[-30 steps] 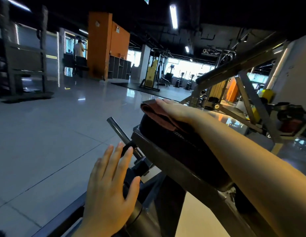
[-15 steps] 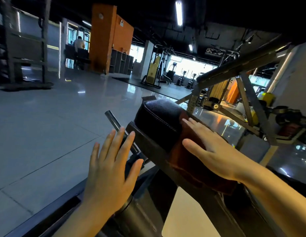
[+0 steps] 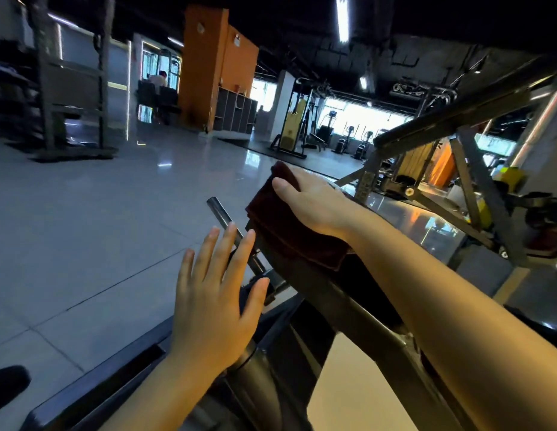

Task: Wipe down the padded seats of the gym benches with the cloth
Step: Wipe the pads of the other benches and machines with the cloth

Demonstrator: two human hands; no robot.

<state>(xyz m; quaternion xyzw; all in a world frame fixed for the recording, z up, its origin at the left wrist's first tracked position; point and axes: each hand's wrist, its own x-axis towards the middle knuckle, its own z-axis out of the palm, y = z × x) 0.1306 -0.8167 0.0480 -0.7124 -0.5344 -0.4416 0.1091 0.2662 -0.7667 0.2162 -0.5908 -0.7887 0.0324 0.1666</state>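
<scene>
A dark reddish-brown cloth [image 3: 289, 234] lies folded over the far end of a black padded bench seat [image 3: 364, 269], which slopes up on a grey metal frame [image 3: 342, 309]. My right hand [image 3: 311, 203] presses flat on the cloth, thumb stretched along its upper left edge, and my forearm runs back over the pad, hiding most of it. My left hand [image 3: 215, 297] hovers open with fingers spread, left of the seat and in front of a steel bar [image 3: 222, 216]; it holds nothing.
A slanted rack frame [image 3: 464, 169] and weight machines stand to the right. Glossy tiled floor [image 3: 84, 231] stretches to the left. Far off are an orange pillar [image 3: 205, 66], lockers and a seated person [image 3: 160, 80]. A dark shoe tip [image 3: 6, 387] shows bottom left.
My right hand has pushed the cloth from the near part of the pad back up to its far end. My left hand has stayed hovering open beside the bar.
</scene>
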